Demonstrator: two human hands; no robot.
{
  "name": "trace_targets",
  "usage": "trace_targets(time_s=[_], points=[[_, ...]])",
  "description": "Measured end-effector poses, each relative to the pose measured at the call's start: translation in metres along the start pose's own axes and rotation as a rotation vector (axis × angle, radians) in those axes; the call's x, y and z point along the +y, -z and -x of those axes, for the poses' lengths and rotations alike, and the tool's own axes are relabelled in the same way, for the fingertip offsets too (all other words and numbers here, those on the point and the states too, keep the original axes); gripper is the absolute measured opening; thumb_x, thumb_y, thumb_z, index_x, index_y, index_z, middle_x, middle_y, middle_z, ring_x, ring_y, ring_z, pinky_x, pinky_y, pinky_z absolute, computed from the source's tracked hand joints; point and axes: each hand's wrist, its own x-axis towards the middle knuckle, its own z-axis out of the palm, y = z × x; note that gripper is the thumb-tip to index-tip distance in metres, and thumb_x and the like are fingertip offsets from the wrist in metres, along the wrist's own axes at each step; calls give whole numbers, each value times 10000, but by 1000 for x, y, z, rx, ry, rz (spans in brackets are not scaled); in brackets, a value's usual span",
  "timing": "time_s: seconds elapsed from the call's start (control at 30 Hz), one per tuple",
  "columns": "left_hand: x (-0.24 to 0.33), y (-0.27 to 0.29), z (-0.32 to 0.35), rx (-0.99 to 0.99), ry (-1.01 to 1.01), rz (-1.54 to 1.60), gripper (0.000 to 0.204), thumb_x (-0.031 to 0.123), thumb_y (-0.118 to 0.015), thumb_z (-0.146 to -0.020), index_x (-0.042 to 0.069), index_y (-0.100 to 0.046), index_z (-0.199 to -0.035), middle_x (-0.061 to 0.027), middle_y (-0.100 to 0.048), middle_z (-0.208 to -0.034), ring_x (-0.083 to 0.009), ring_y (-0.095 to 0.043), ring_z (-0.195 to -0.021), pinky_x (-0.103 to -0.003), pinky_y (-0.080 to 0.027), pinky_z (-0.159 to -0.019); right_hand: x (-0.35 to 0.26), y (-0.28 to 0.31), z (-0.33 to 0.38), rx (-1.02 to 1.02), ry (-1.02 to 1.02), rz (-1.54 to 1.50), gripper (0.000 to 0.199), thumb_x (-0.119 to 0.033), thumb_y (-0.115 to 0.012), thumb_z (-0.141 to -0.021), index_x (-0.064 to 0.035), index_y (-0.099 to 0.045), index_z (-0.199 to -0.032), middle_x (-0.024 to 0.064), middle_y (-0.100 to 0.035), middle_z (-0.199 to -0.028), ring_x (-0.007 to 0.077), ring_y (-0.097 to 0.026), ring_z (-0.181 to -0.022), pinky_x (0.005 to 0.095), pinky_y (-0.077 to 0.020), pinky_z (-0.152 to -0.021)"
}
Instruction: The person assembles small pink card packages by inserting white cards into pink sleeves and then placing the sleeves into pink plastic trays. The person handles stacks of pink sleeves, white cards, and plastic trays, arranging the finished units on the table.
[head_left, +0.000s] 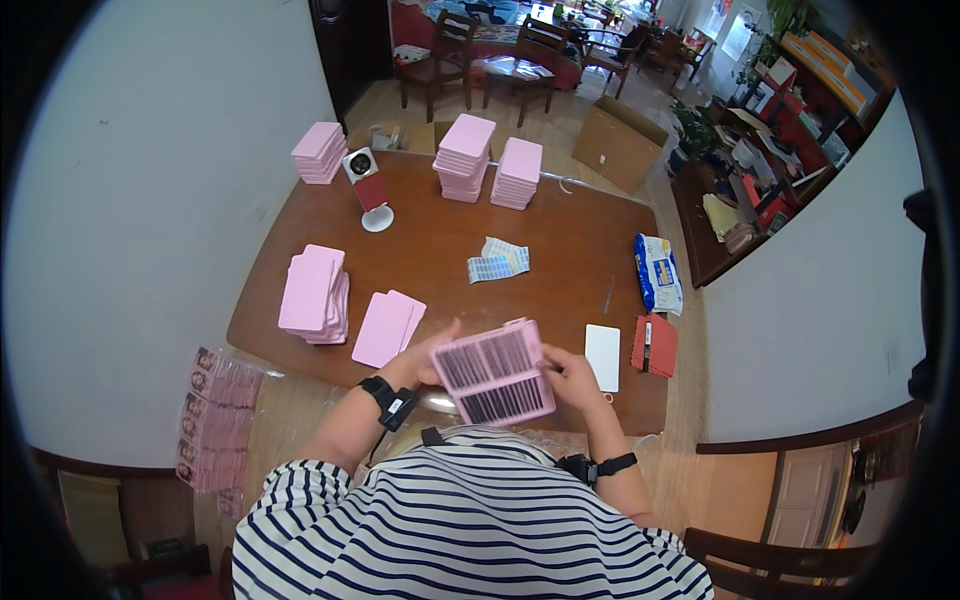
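Close in front of my body I hold a pink false-lash case (494,373), tilted, with rows of dark lashes in two panels facing up. My left hand (431,358) grips its left edge, and the thumb shows above it. On the opposite edge, the fingers of my right hand (571,380) are closed on the case. Just beyond my left hand lie a couple of flat pink cases (384,328), overlapping on the table. A taller, uneven stack of pink cases (312,292) stands to their left.
The brown table (420,240) bears more pink stacks (463,155) at its far side, a small camera on a stand (369,190), and blue-printed sticker sheets (498,262). On the right are a wipes pack (658,274), a white rectangular device (602,358) and red pouches (654,346).
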Motion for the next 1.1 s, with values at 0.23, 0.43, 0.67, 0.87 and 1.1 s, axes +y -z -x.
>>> trace_targets(time_s=[0.23, 0.43, 0.67, 0.87, 1.1], points=[[-58, 61, -7, -55, 519, -250, 501, 340, -555, -1037, -13, -534, -1392, -149, -600, -1392, -227, -594, -1240, -409, -473, -1058, -9, -44, 4, -118, 24, 232, 240, -193, -698, -864, -201, -761, -1095, 131, -734, -974, 341, -709, -874, 423, -568, -774], [-71, 29, 32, 253, 51, 37, 355, 255, -549, -1043, -43, -628, -1220, -188, -703, -1145, -248, -717, -941, -386, -613, -840, -32, -54, -19, 17, 146, 320, 218, -141, -699, -832, -167, -762, -1039, 115, -738, -924, 324, -713, -840, 409, -570, -734], [-59, -6, 22, -95, -157, 263, 348, 316, -576, -1020, 4, -634, -1163, -152, -704, -1092, -258, -704, -914, -416, -606, -783, -85, -45, -73, 55, 233, 499, 249, -226, -685, -824, -181, -765, -1055, 98, -744, -1004, 310, -713, -889, 427, -573, -781], [-53, 24, -1, 183, -398, 219, 485, 270, -650, -987, 60, -498, -1397, -122, -630, -1287, -278, -631, -1172, -480, -518, -1020, -72, -37, -81, 96, -83, 93, 405, -306, -684, -904, -102, -677, -1254, 88, -736, -940, 224, -695, -811, 345, -538, -704], [-50, 10, 16, 205, -342, 114, 386, 235, -542, -1049, 30, -501, -1374, -130, -625, -1251, -280, -646, -1107, -486, -553, -958, -70, -78, -82, -324, -395, -765, 444, -178, -613, -1006, -61, -545, -1430, -91, -546, -828, 21, -432, -633, 173, -343, -554]])
